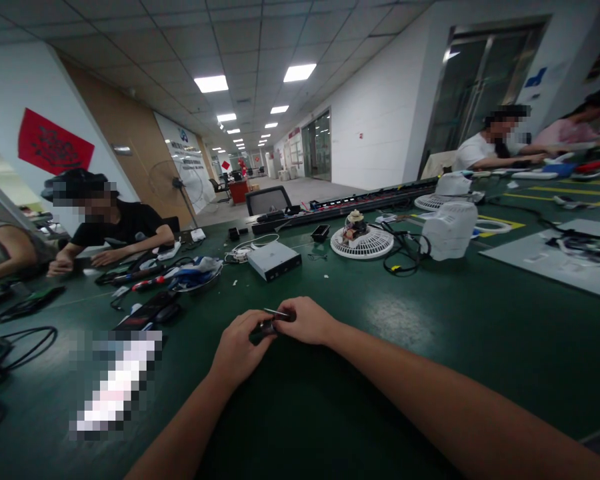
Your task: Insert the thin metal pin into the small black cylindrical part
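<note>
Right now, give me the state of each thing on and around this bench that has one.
Left hand: curled on a small dark object
Right hand: closed on a thin metal piece
Gray box: lying flat on the table
White grille: lying flat, mechanism on top
White housing: standing on the table
Small black tray: open at the top
Ceiling lights: lit
Standing fan: upright; spinning or not, cannot tell

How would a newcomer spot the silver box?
On the green table, look past the left hand and right hand. The silver box sits left of the round white grille; its boxy shape and black front set it apart.
</note>
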`<state>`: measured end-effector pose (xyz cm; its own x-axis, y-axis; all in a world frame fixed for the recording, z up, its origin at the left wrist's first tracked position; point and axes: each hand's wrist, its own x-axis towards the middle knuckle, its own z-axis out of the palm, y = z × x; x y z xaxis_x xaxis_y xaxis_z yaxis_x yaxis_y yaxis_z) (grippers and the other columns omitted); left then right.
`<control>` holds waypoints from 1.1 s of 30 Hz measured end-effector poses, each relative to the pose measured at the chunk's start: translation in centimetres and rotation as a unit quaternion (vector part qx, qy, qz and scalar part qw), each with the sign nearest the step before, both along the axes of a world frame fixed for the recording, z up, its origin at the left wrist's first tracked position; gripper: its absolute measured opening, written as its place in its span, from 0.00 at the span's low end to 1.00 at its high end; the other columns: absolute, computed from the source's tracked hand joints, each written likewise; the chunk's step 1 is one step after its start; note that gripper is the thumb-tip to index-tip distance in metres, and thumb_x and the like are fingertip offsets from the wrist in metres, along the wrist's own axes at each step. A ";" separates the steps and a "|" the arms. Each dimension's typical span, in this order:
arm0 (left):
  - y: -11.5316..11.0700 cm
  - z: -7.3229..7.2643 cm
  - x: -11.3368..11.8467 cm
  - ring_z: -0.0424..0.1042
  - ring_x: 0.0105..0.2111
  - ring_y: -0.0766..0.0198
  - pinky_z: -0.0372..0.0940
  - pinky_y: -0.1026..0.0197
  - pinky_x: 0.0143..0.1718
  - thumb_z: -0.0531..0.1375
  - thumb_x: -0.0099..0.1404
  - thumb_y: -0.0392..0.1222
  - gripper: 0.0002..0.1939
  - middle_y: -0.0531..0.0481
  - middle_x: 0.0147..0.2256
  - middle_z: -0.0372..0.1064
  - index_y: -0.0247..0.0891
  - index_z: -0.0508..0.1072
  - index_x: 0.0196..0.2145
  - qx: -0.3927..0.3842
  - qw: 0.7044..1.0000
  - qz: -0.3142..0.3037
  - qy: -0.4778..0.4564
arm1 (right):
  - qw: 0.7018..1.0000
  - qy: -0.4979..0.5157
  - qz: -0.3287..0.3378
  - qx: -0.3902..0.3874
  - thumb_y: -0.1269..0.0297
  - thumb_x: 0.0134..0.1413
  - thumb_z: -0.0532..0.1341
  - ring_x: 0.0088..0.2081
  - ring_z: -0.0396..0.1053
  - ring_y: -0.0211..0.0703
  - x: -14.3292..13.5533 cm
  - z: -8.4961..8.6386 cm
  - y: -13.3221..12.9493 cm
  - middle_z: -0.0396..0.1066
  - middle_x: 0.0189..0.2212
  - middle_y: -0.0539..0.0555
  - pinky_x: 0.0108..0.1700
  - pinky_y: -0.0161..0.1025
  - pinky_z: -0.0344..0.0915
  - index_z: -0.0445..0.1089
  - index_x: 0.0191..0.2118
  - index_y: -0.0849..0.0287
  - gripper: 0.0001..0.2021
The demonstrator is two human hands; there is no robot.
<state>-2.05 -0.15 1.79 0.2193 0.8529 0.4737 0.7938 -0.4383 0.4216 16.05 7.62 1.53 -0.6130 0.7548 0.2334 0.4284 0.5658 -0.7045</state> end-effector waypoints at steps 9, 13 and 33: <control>0.6 -0.3 -0.3 0.74 0.36 0.56 0.67 0.55 0.37 0.64 0.57 0.42 0.11 0.51 0.35 0.74 0.41 0.70 0.38 -0.039 0.986 0.159 -0.007 | 0.989 -0.076 0.000 0.130 0.71 0.56 0.57 0.33 0.70 0.40 1.6 0.7 1.0 0.74 0.33 0.52 0.35 0.35 0.58 0.71 0.42 0.57 0.10; 0.6 -0.4 -0.5 0.74 0.38 0.57 0.67 0.54 0.40 0.62 0.58 0.41 0.10 0.50 0.38 0.74 0.41 0.69 0.38 -0.049 0.992 0.118 -0.003 | 0.980 -0.101 0.062 0.161 0.71 0.56 0.58 0.34 0.70 0.42 1.7 0.9 0.8 0.74 0.34 0.52 0.37 0.36 0.59 0.72 0.43 0.56 0.10; 0.3 -0.1 -0.3 0.72 0.38 0.58 0.65 0.56 0.40 0.62 0.58 0.39 0.05 0.52 0.39 0.74 0.42 0.70 0.35 -0.039 0.996 0.071 0.038 | 0.977 -0.127 0.021 0.170 0.70 0.54 0.57 0.34 0.71 0.43 1.4 1.3 0.0 0.76 0.33 0.51 0.35 0.37 0.58 0.73 0.41 0.54 0.11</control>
